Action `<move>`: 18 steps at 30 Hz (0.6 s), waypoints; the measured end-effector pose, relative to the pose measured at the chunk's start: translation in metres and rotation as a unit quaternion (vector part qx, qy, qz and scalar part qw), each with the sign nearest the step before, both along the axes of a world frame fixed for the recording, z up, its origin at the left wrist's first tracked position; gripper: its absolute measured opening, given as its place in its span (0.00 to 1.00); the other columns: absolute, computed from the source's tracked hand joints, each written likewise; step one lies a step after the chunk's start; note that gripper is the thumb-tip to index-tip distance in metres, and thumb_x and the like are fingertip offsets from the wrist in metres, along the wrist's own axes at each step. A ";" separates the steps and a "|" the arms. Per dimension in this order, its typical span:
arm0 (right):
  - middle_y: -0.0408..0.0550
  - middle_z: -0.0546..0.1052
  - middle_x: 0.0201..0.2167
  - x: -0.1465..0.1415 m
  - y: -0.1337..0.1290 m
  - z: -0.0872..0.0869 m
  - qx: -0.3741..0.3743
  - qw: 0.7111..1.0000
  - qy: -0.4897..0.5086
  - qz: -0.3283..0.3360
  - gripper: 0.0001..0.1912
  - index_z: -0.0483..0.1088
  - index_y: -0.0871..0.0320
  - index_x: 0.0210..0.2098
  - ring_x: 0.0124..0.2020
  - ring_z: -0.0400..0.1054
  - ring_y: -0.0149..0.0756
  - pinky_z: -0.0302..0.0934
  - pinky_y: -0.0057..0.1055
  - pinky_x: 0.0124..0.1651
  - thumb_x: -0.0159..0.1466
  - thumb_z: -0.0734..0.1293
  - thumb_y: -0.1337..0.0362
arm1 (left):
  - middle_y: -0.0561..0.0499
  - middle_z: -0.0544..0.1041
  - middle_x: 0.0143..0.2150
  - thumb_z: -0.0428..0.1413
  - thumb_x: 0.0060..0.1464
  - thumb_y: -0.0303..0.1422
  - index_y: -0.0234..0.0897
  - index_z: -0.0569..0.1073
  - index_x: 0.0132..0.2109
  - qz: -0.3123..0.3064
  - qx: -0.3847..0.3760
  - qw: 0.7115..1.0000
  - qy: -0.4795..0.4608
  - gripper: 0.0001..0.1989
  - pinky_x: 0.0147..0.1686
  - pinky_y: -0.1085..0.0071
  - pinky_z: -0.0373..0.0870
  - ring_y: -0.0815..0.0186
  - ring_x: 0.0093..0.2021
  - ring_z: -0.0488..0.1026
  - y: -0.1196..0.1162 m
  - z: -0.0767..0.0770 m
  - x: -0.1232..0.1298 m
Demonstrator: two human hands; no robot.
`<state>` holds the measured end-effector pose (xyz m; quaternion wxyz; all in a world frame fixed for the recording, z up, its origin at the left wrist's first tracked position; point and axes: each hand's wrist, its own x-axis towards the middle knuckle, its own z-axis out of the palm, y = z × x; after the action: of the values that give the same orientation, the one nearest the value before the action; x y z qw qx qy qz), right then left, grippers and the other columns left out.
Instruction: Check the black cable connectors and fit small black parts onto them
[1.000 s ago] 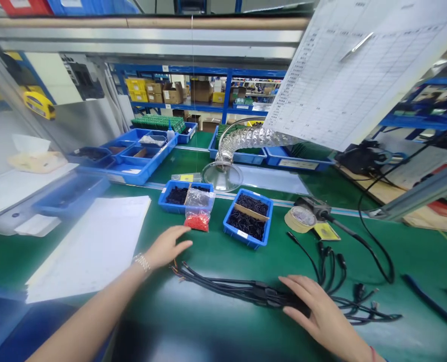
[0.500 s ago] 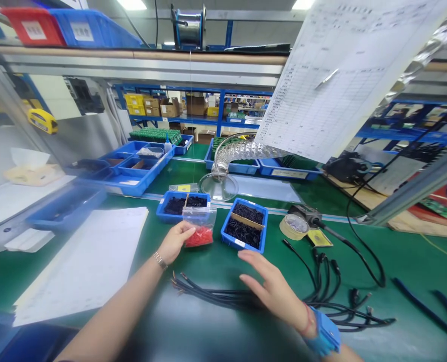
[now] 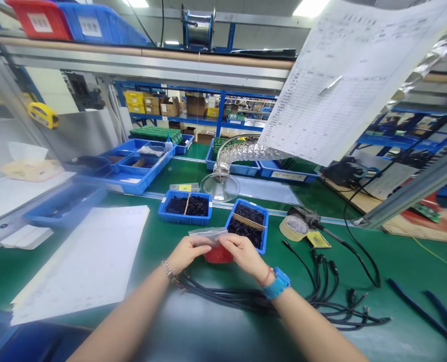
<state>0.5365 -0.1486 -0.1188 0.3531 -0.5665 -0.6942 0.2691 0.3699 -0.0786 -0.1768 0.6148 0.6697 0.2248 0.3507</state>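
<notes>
Left hand (image 3: 188,254) and right hand (image 3: 243,254) pinch the top edge of a clear zip bag (image 3: 207,233) of red parts (image 3: 218,256), over the worktop (image 3: 404,266), just before a blue bin (image 3: 255,207). Bag light, film soft and slippery; hold by the top edge.

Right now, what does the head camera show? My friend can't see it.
The left hand and right hand pinch a clear zip bag of red pieces above a green workbench. Blue trays of black parts sit ahead; black cables lie nearby.
</notes>
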 end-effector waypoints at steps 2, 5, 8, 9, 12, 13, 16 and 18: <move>0.46 0.76 0.36 0.001 -0.001 -0.008 -0.025 0.999 0.026 -0.010 0.14 0.72 0.58 0.36 0.38 0.68 0.36 0.61 0.34 0.44 0.60 0.59 0.59 | 0.48 0.77 0.34 0.53 0.48 0.37 0.33 0.75 0.33 0.029 -0.005 0.999 0.025 0.11 0.42 0.67 0.63 0.62 0.37 0.70 0.001 -0.002 0.000; 0.46 0.76 0.37 0.002 -0.002 -0.023 -0.054 0.997 0.049 0.000 0.12 0.73 0.58 0.36 0.40 0.68 0.38 0.60 0.36 0.46 0.58 0.61 0.59 | 0.49 0.76 0.30 0.52 0.48 0.37 0.33 0.75 0.31 0.064 -0.014 0.998 0.026 0.12 0.39 0.69 0.64 0.64 0.34 0.70 0.000 -0.005 0.000; 0.46 0.76 0.36 0.002 -0.004 -0.035 -0.051 0.996 0.076 -0.003 0.13 0.74 0.57 0.35 0.39 0.69 0.39 0.61 0.38 0.46 0.58 0.61 0.59 | 0.48 0.76 0.37 0.55 0.46 0.35 0.33 0.75 0.35 0.007 -0.015 0.999 0.031 0.11 0.43 0.68 0.63 0.62 0.39 0.70 -0.002 -0.009 0.002; 0.47 0.76 0.36 0.002 -0.004 -0.038 -0.047 0.995 0.088 -0.005 0.13 0.74 0.57 0.36 0.39 0.69 0.39 0.60 0.38 0.46 0.58 0.61 0.59 | 0.47 0.75 0.39 0.55 0.45 0.35 0.33 0.75 0.37 -0.015 -0.018 0.999 0.036 0.12 0.44 0.68 0.63 0.62 0.40 0.70 -0.003 -0.010 0.003; 0.47 0.76 0.38 0.002 -0.006 -0.038 -0.035 0.993 0.110 -0.011 0.12 0.72 0.57 0.38 0.40 0.68 0.38 0.60 0.37 0.46 0.57 0.62 0.60 | 0.47 0.76 0.35 0.55 0.46 0.34 0.32 0.76 0.33 -0.031 -0.024 0.998 0.054 0.10 0.42 0.67 0.64 0.62 0.37 0.71 -0.005 -0.014 0.006; 0.46 0.76 0.38 0.002 -0.006 -0.037 -0.027 0.994 0.106 -0.018 0.12 0.73 0.57 0.37 0.39 0.68 0.37 0.61 0.36 0.46 0.57 0.62 0.60 | 0.47 0.76 0.32 0.54 0.46 0.34 0.32 0.76 0.31 -0.022 -0.024 0.998 0.060 0.09 0.41 0.67 0.64 0.62 0.35 0.71 -0.005 -0.015 0.006; 0.45 0.76 0.33 0.004 -0.007 -0.033 0.006 0.995 0.078 -0.057 0.10 0.73 0.57 0.34 0.36 0.68 0.36 0.61 0.34 0.42 0.58 0.62 0.61 | 0.47 0.76 0.34 0.56 0.45 0.34 0.32 0.75 0.33 -0.004 -0.033 0.998 0.048 0.09 0.42 0.67 0.64 0.62 0.37 0.71 -0.005 -0.012 0.004; 0.45 0.76 0.30 0.006 -0.008 -0.031 0.012 0.995 0.070 -0.073 0.11 0.74 0.57 0.32 0.33 0.67 0.35 0.61 0.33 0.39 0.58 0.61 0.61 | 0.47 0.76 0.37 0.55 0.45 0.34 0.33 0.74 0.36 0.026 -0.056 0.998 0.007 0.11 0.42 0.67 0.65 0.63 0.38 0.71 -0.005 -0.008 0.002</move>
<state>0.5424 -0.1569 -0.1493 0.4263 -0.5914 -0.6276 0.2732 0.3720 -0.0837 -0.1848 0.6409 0.6304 0.2654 0.3485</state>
